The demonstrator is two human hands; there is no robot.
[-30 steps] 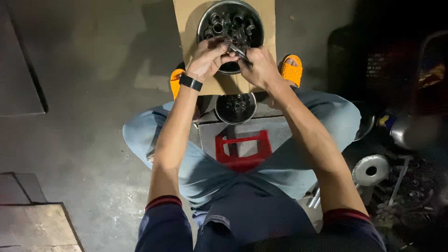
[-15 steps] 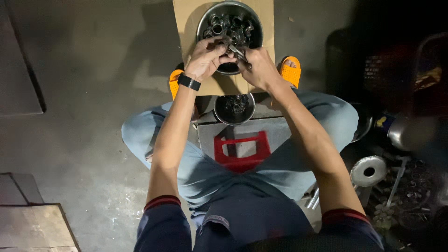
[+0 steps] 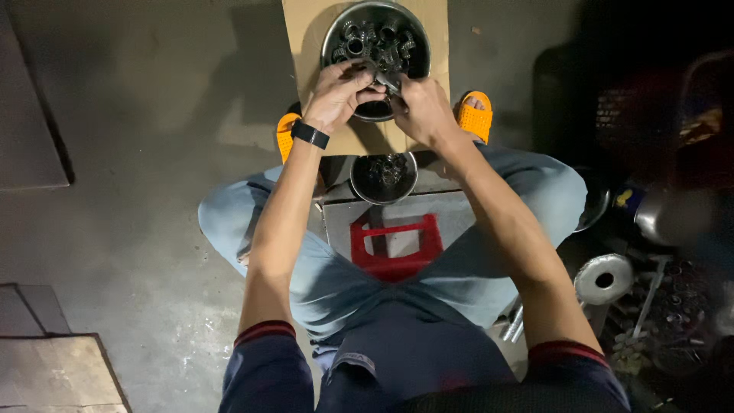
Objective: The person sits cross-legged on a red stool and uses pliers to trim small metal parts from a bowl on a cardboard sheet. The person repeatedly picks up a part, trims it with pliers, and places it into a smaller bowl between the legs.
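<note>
Above the large metal bowl (image 3: 376, 57) of small metal rings, my left hand (image 3: 340, 92) and right hand (image 3: 419, 107) grip one small metal part (image 3: 388, 79); many rings remain, fewer fill the small bowl (image 3: 384, 177).

- Two metal bowls: a large bowl (image 3: 336, 30) under the hands, a small bowl (image 3: 382, 177) nearer the wrists.
- Two orange slippers (image 3: 474, 116), one outside each wrist.
- One cardboard sheet (image 3: 302, 30) beneath the hands.

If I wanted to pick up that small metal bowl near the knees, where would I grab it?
Take the small bowl by its rim, coming straight down from above. It sits upright and open on the block, its inside filled with small metal parts, so the thin round edge is the only free part. The near side looks clearest.
</note>
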